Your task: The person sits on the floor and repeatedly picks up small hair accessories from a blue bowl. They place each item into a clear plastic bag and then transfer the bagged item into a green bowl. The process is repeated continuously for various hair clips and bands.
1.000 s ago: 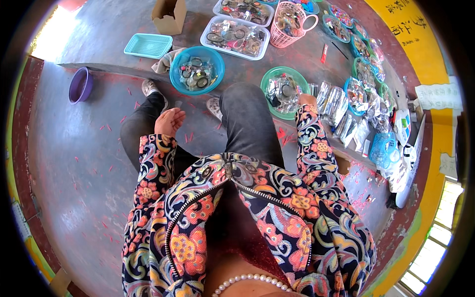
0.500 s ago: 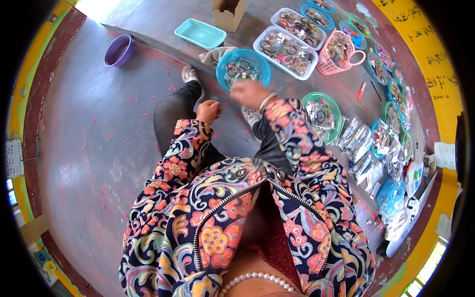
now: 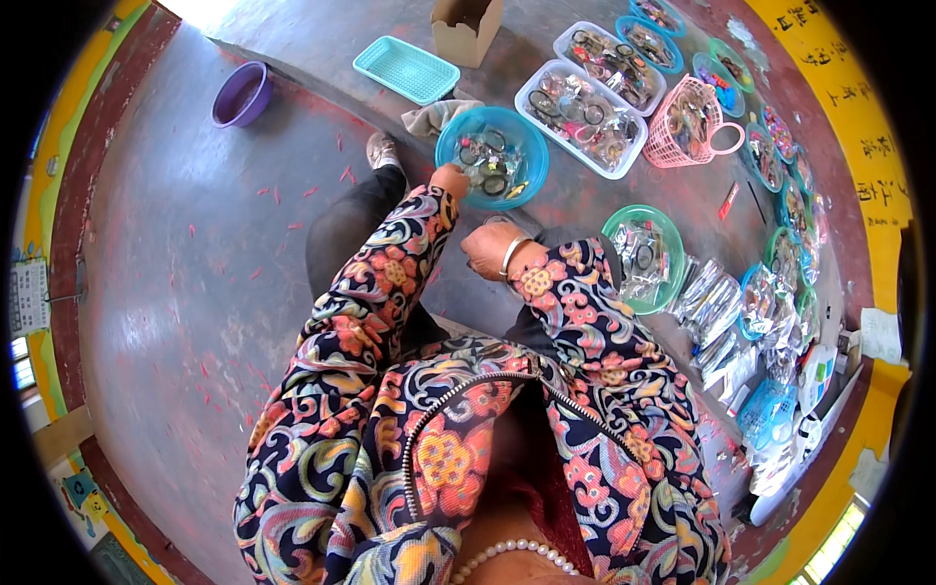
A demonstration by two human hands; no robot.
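A blue plastic basin (image 3: 536,146) stands on the floor in front of me, holding small clear packets with dark rings and colourful bits. At the basin's near left rim is my left hand (image 3: 449,181), its fingers curled. Whether it grips the rim or a small thing cannot be seen. My right hand (image 3: 494,249), with a pale bangle (image 3: 514,255) at the wrist, hovers below the basin, apart from it. Its fingers are bent inward and closed, and what they hold, if anything, is hidden.
A green basin (image 3: 675,261) of packets sits at my right, beside piled silvery packets (image 3: 709,304). Beyond are two white trays (image 3: 612,168), a pink basket (image 3: 663,146), a turquoise tray (image 3: 429,95) and a cardboard box (image 3: 466,44). A purple basin (image 3: 229,109) stands far left.
My right hand has drawn back from over the blue basin toward me. My left hand has moved forward and right to the basin's rim. The view has shifted slightly.
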